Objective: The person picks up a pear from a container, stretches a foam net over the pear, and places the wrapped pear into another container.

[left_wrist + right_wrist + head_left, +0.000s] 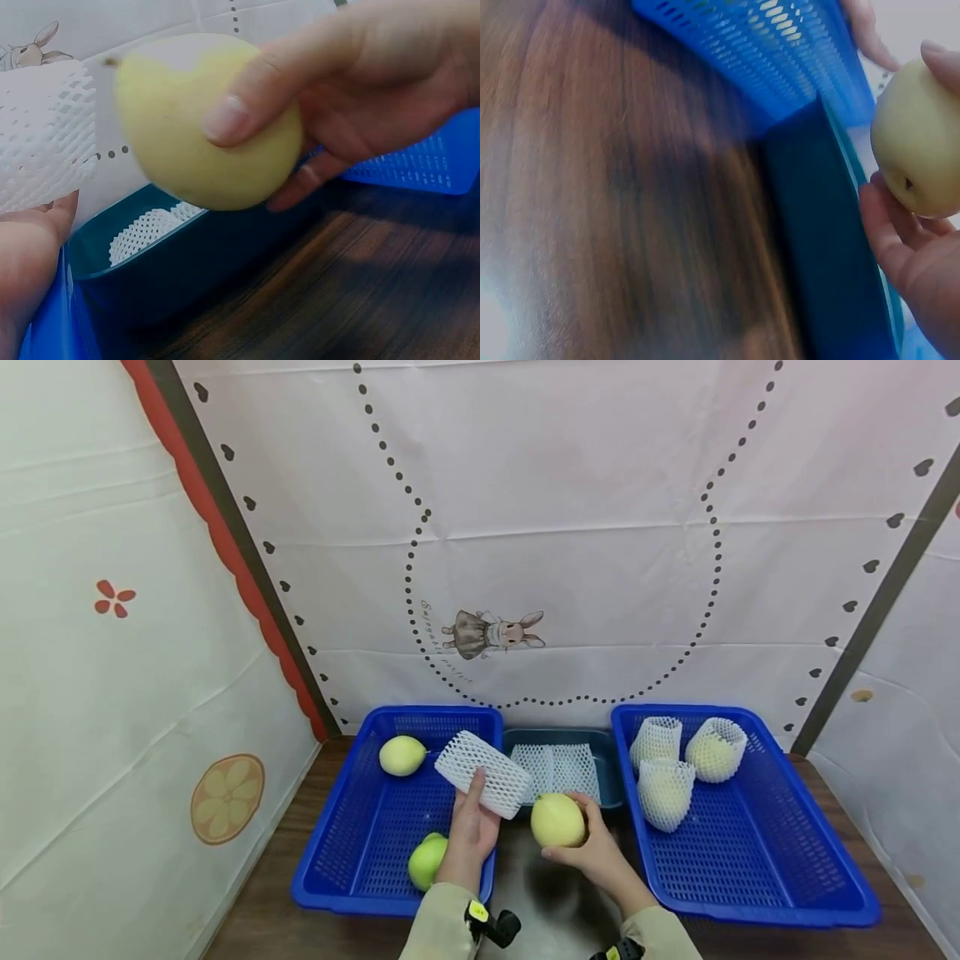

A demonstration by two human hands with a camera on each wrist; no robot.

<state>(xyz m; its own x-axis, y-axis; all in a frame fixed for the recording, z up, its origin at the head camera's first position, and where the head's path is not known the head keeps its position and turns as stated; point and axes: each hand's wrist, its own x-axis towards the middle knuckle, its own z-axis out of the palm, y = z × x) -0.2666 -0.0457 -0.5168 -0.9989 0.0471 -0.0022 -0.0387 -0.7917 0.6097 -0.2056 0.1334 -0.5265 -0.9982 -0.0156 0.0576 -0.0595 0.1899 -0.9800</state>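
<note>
My left hand (474, 828) holds a flattened white foam fruit net (483, 774), the thumb lying over its near face. In my right hand (597, 852) is a pale yellow pear (557, 820), gripped between thumb and fingers. The pear's short stem points toward the foam net in the left wrist view, and its blossom end shows in the right wrist view. The two hands are side by side, with a small gap between net and pear. Behind them, more foam nets (557, 768) lie in a dark teal tray (613, 768).
A blue basket (318, 868) on the left contains a yellow pear (402, 755) and a green fruit (427, 860), partly covered by the left forearm. Inside the right blue basket (757, 906) sit three netted fruits (666, 793). A patterned white cloth (585, 585) rises behind the wooden table (262, 893).
</note>
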